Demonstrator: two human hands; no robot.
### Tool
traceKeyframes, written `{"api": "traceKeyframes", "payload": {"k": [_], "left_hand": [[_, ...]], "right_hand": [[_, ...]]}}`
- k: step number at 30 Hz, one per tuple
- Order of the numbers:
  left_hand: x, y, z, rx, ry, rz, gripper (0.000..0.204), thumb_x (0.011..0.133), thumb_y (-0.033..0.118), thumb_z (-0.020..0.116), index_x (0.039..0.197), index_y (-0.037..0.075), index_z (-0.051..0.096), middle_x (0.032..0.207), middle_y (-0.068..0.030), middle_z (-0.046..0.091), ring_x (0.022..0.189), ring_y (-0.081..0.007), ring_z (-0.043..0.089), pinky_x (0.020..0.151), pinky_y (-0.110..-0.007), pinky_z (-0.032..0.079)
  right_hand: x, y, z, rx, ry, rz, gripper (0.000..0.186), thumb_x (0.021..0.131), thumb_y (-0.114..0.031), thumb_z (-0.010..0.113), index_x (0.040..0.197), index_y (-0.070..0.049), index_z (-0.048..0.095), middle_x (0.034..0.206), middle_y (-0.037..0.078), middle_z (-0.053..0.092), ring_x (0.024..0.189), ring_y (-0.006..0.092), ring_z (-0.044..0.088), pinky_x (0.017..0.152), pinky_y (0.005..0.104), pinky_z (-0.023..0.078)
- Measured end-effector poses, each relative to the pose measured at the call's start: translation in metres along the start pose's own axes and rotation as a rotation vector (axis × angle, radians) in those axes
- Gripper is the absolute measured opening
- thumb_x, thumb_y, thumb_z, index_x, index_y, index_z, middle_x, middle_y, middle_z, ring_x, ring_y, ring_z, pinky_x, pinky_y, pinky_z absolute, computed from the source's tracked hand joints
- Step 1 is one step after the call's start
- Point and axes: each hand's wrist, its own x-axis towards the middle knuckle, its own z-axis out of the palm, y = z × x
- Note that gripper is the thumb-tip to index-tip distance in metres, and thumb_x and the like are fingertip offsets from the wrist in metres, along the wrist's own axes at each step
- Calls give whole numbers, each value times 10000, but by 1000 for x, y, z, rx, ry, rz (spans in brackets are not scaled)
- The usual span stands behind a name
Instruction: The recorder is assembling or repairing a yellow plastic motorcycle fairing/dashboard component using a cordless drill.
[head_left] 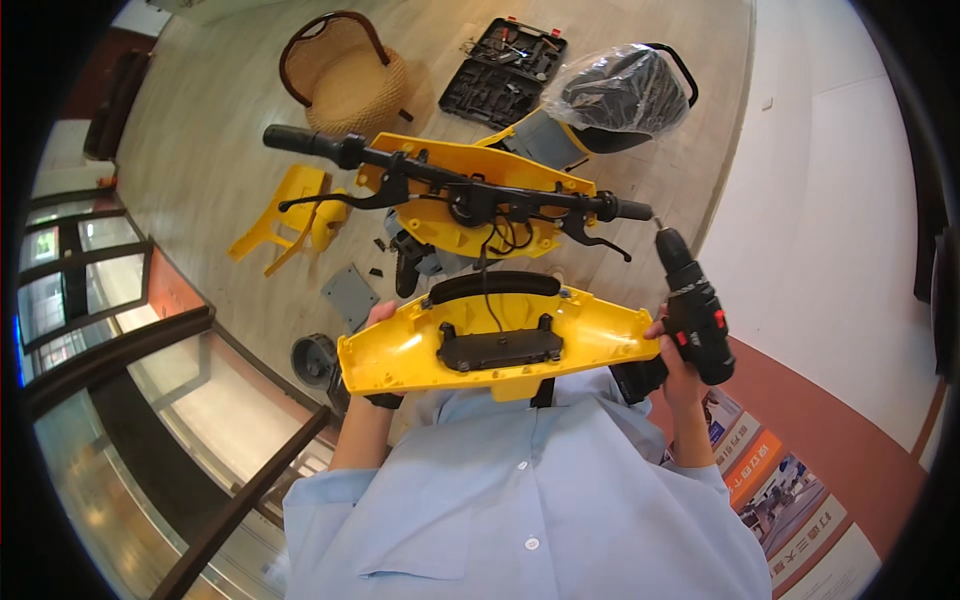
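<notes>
In front of my chest is a yellow plastic cover (pixel 400 352), its hollow inside facing up, with a black box-shaped unit (pixel 500 349) mounted in it. My left hand (pixel 381 314) grips the cover's left end; most of its fingers are hidden underneath. Around the handle of a black cordless drill (pixel 692 315) my right hand (pixel 680 375) is closed, its fingertips at the cover's right end. The drill's bit points up near the right grip of the black handlebar (pixel 430 176). A thin cable runs from the unit to the handlebar, behind which sits another yellow cover (pixel 450 152).
On the wooden floor lie a yellow frame part (pixel 285 215), a grey plate (pixel 350 297) and an opened tool case (pixel 505 70). A wicker chair (pixel 350 85) stands far left. Beyond the handlebar is a plastic-wrapped seat (pixel 625 92). Glass cases (pixel 150 410) flank my left, a white wall my right.
</notes>
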Motion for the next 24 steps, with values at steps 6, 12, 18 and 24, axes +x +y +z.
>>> {"api": "traceKeyframes", "payload": {"k": [6,12,18,24], "left_hand": [[11,-15,-9,-11,-40,143,617,989,533,450,1252,10,642,1154,-186,710,1010,-340,708,902,-455,569],[34,-32,-2,69,-78,215,628,1004,507,453,1389,16,526,1304,-172,638,1134,-310,656,959,-444,538],[33,-34,7,332,-313,171,696,1000,562,444,1524,113,355,1432,-119,544,1281,-272,554,1077,-457,439],[59,-56,25,489,-82,573,550,1047,446,433,1487,120,379,1461,-61,493,1335,-220,488,1088,-442,417]], "right_hand": [[-8,14,-6,29,-123,30,281,959,-188,663,1195,-46,606,1051,20,627,1015,132,572,933,311,457],[-4,19,-5,45,-215,-51,376,955,-199,679,1276,-44,560,1046,18,615,1000,124,566,910,298,462],[12,-9,10,175,-47,115,452,956,-231,686,1330,-27,535,1034,17,613,870,119,584,761,269,498],[69,-25,8,251,97,349,358,975,-293,657,1221,-41,589,953,50,680,622,98,593,494,231,486]]}}
